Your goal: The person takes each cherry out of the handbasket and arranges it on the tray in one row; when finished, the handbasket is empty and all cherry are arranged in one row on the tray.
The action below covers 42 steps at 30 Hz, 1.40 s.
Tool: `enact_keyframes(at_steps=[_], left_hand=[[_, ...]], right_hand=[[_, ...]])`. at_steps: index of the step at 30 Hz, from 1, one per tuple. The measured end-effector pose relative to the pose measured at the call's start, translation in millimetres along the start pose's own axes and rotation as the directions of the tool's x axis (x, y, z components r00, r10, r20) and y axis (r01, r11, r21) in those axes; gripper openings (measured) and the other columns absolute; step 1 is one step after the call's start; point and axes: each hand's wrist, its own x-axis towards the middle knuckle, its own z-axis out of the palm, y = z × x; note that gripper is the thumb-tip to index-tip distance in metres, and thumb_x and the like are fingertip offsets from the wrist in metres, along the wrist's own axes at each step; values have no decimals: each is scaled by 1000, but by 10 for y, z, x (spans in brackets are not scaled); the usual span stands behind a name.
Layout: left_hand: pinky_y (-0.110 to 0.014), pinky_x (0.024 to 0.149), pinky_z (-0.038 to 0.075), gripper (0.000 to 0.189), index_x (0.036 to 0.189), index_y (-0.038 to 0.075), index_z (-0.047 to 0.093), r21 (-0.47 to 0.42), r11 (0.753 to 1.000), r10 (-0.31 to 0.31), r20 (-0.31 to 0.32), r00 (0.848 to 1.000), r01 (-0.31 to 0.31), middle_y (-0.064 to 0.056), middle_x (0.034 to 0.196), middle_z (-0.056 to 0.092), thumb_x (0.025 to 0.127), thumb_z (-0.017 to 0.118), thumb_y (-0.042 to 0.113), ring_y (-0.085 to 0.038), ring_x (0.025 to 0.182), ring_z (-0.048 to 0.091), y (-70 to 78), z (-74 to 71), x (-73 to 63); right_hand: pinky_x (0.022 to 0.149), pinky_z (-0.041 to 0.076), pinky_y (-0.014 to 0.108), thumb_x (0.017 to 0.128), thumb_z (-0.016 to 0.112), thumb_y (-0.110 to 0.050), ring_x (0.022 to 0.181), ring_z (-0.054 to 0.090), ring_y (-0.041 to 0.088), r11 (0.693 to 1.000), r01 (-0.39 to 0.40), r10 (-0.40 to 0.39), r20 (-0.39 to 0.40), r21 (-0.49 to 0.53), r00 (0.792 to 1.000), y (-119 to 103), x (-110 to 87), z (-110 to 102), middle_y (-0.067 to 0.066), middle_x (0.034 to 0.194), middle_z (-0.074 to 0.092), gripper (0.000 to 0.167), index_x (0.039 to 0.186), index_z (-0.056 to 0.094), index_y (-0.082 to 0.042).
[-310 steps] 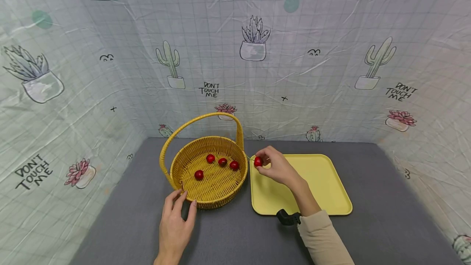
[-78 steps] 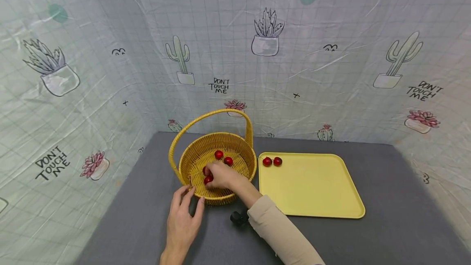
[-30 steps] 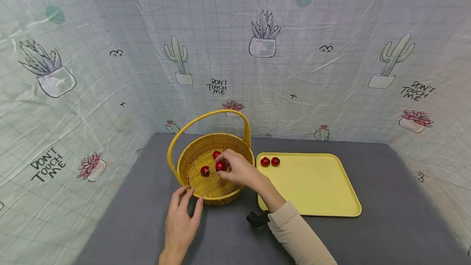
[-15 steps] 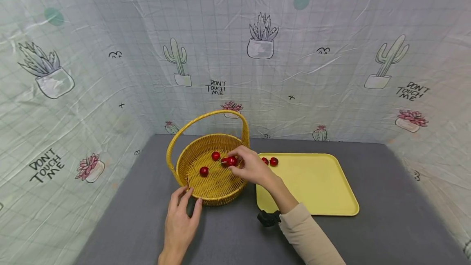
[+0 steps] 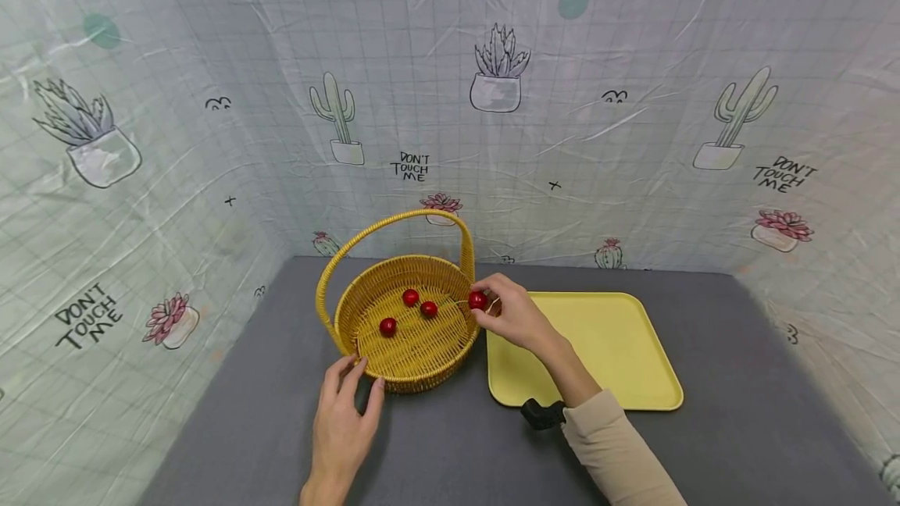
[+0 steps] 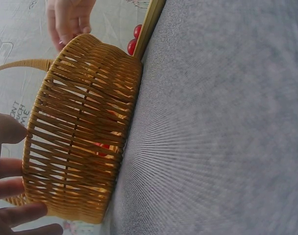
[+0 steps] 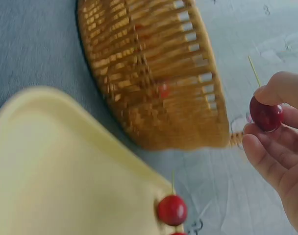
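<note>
My right hand (image 5: pixel 516 315) pinches a red cherry (image 5: pixel 477 300) with a thin stem, over the gap between the yellow wicker basket (image 5: pixel 415 377) and the yellow tray (image 5: pixel 591 389). In the right wrist view that cherry (image 7: pixel 266 115) sits between thumb and fingertips, stem upward. Three more cherries lie on the basket's floor, one of them the front-left cherry (image 5: pixel 387 326). My left hand (image 5: pixel 344 420) rests its spread fingertips on the basket's near rim. A cherry (image 7: pixel 172 210) lies at the tray's edge with another beside it; both are hidden behind my right hand in the head view.
The basket's tall arched handle (image 5: pixel 366 234) rises over its back left side. A dark grey tabletop (image 5: pixel 436 451) carries basket and tray side by side. Behind it hangs a cloth backdrop (image 5: pixel 394 45) printed with cacti. A black wrist camera (image 5: pixel 541 415) hangs by the right sleeve.
Over the last second my right hand has lifted a cherry from the basket and carried it right past the rim. Earlier, two cherries came to lie on the tray. My left hand stays put.
</note>
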Motion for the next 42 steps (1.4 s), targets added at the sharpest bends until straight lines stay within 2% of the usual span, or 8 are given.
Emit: enact_keyframes(at_steps=[6, 9, 16, 27, 35, 42], left_hand=[[-49, 86, 54, 40, 120, -4, 70, -11, 1000, -2, 2, 1000, 2, -17, 128, 58, 87, 78, 17, -33, 113, 60, -4, -1, -4], [-48, 87, 54, 40, 121, -3, 69, -9, 1000, -3, 4, 1000, 3, -17, 129, 57, 87, 78, 17, -33, 114, 60, -5, 2, -8], [-49, 87, 54, 41, 121, -3, 69, 0, 1000, -4, 2, 1000, 4, -16, 128, 58, 88, 78, 18, -33, 113, 60, -7, 11, -10], [-48, 86, 54, 40, 120, -4, 69, -3, 1000, 8, -9, 1000, -8, -17, 127, 58, 87, 78, 17, -32, 113, 60, -12, 16, -7], [-47, 86, 54, 40, 120, -4, 70, -1, 1000, 12, -12, 1000, -12, -17, 128, 58, 87, 78, 17, -31, 113, 60, -18, 17, -11], [-46, 86, 54, 40, 119, -4, 70, -1, 1000, 16, -13, 1000, -16, -17, 128, 58, 86, 79, 16, -32, 112, 61, -16, 19, -11]], right_hand=[[71, 59, 30, 89, 73, -10, 84, 63, 18, 999, -24, 23, -29, -23, 999, 180, -91, -106, 7, 110, 64, 32, 120, 67, -6], [70, 57, 28, 89, 73, -11, 83, 63, 17, 997, -50, 47, -46, -55, 998, 265, -131, -147, 6, 111, 64, 31, 120, 67, -9], [68, 52, 25, 88, 75, -9, 81, 62, 18, 990, -108, 102, -71, -92, 992, 444, -219, -232, 9, 111, 65, 33, 120, 68, -4], [71, 54, 26, 86, 75, -7, 82, 63, 19, 980, -171, 160, -109, -104, 981, 679, -339, -351, 14, 115, 61, 36, 120, 66, -4], [72, 57, 30, 84, 75, -3, 82, 64, 20, 974, -200, 185, -135, -106, 973, 833, -424, -373, 16, 115, 59, 38, 120, 66, 1], [69, 54, 25, 84, 76, -3, 81, 63, 20, 964, -238, 222, -139, -115, 965, 938, -465, -392, 18, 113, 60, 38, 120, 65, 4]])
